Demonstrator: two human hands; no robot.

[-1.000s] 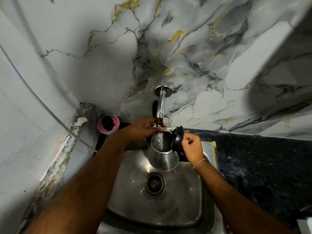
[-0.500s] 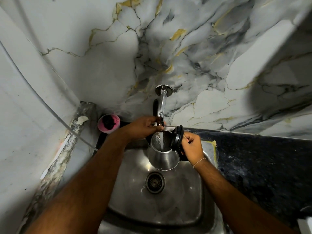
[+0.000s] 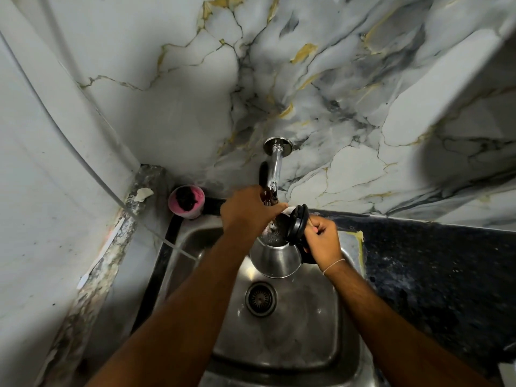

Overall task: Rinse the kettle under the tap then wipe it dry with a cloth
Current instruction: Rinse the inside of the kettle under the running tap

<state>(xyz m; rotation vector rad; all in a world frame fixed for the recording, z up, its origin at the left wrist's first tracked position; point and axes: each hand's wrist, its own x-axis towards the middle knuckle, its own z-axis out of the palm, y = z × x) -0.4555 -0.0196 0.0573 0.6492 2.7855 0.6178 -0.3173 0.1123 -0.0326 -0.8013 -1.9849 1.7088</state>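
A steel kettle [image 3: 275, 259] hangs over the back half of the sink [image 3: 282, 325], just under the tap [image 3: 275, 169] that comes out of the marbled wall. Its black lid [image 3: 297, 225] is flipped up and stands on edge at the right side of the mouth. The inside of the kettle glistens with water, with bubbles and wet shine visible at the opening below the spout. The sink basin itself is wet and bare apart from its round drain [image 3: 261, 299], which sits near the middle, below the kettle.

At the back left corner of the sink, on the ledge against the wall, stands a pink cup [image 3: 186, 201] with something dark inside; what it is cannot be made out.

The left hand [image 3: 247, 212] reaches over the kettle's mouth to the tap's end, its fingers curled round the fitting there, thumb stretched towards the lid. It is closed on the tap, though the exact hold is partly hidden by the hand itself.

The right hand [image 3: 322, 241] is clenched round the kettle's handle on the right side, just behind the raised lid, knuckles up, carrying the kettle clear of the basin floor. A thin pale band [image 3: 333, 265] circles that wrist. To the right of the sink runs a dark speckled counter [image 3: 435, 263].
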